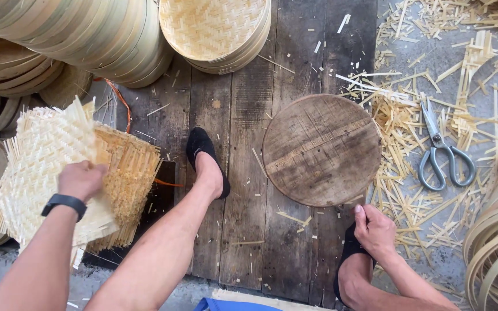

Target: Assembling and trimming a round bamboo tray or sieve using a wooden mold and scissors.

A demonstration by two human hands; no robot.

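My left hand [80, 179], with a black wristband, grips the top woven bamboo mat [41, 167] of a pile of square mats [128, 173] at the left. My right hand [374, 229] rests low at the right, fingers curled against my knee and black shoe, just below a round wooden board [321, 150] that lies flat on the dark plank floor [243, 173]. It holds nothing that I can see. My left leg stretches forward between the hands, its foot in a black shoe [203, 151].
Stacks of round woven bamboo trays [217, 31] and hoops [87, 34] line the top and left. Grey scissors [442, 152] lie among bamboo offcuts [410, 132] on the right. Bent bamboo rims [497, 242] sit at the lower right.
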